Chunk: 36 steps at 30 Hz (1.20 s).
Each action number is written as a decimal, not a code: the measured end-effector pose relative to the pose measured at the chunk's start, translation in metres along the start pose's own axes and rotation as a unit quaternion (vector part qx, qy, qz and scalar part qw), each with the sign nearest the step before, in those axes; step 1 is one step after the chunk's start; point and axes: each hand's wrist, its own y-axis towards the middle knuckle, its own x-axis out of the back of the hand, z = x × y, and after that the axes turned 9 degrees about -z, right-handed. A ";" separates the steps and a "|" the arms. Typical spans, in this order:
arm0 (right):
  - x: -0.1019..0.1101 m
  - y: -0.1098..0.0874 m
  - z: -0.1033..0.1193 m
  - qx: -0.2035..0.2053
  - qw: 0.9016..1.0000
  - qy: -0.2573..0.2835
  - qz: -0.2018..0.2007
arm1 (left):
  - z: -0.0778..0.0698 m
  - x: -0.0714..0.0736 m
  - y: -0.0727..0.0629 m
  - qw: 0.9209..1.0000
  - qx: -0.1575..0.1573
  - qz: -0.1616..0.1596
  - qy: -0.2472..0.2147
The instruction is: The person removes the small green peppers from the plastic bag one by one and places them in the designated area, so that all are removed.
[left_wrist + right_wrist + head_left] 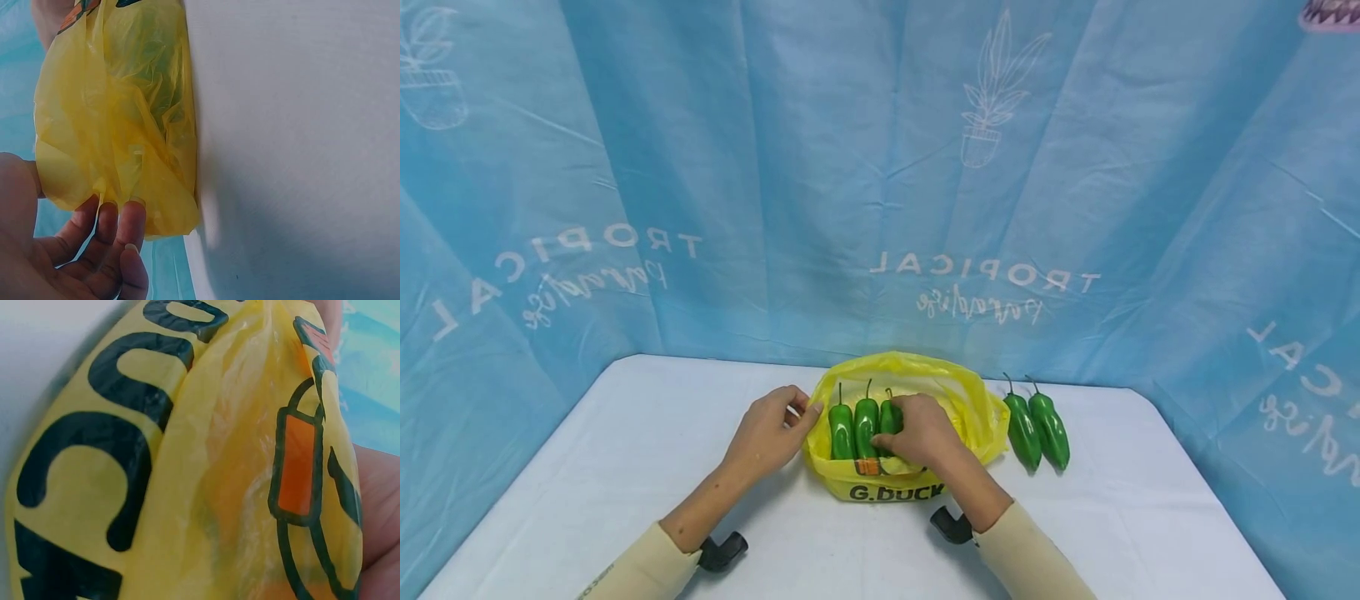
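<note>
A yellow plastic bag (pixel 880 492) printed "G.DUCK" stands open-mouthed on the table. Inside it, side by side with stems pointing away, are a green pepper (pixel 842 430) at the left, a second green pepper (pixel 866 423) beside it and a third green pepper (pixel 890 415). My right hand (pixel 925 429) reaches into the bag and grips the third one, partly covering it. At the bag's left rim my left hand (pixel 775 429) pinches the plastic; its fingertips (pixel 132 215) press the side in the left wrist view. The bag's front hides most of my right hand in the right wrist view.
Two more green peppers, one nearer (pixel 1023 431) and one farther right (pixel 1050 429), lie on the white table (pixel 1135 500) just right of the bag. A blue printed curtain (pixel 820 208) hangs behind the table and along both sides.
</note>
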 end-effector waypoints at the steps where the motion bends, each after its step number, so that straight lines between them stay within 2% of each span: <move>1: 0.000 0.000 0.000 -0.003 1.000 0.001 -0.002 | 0.000 0.000 0.000 1.000 -0.001 -0.001 0.000; 12: -0.002 0.000 -0.001 -0.014 1.000 -0.013 -0.012 | 0.000 0.001 0.000 1.000 0.000 0.001 -0.004; 23: -0.001 0.000 -0.005 -0.038 0.999 0.010 -0.020 | 0.000 0.002 0.000 1.000 0.004 0.001 -0.002; 30: -0.001 0.002 -0.009 -0.038 0.999 0.005 -0.030 | 0.000 0.001 0.000 1.000 0.003 0.001 0.000; 36: 0.001 0.003 -0.014 -0.046 0.998 0.025 -0.031 | -0.001 0.001 0.001 1.000 0.003 0.001 0.003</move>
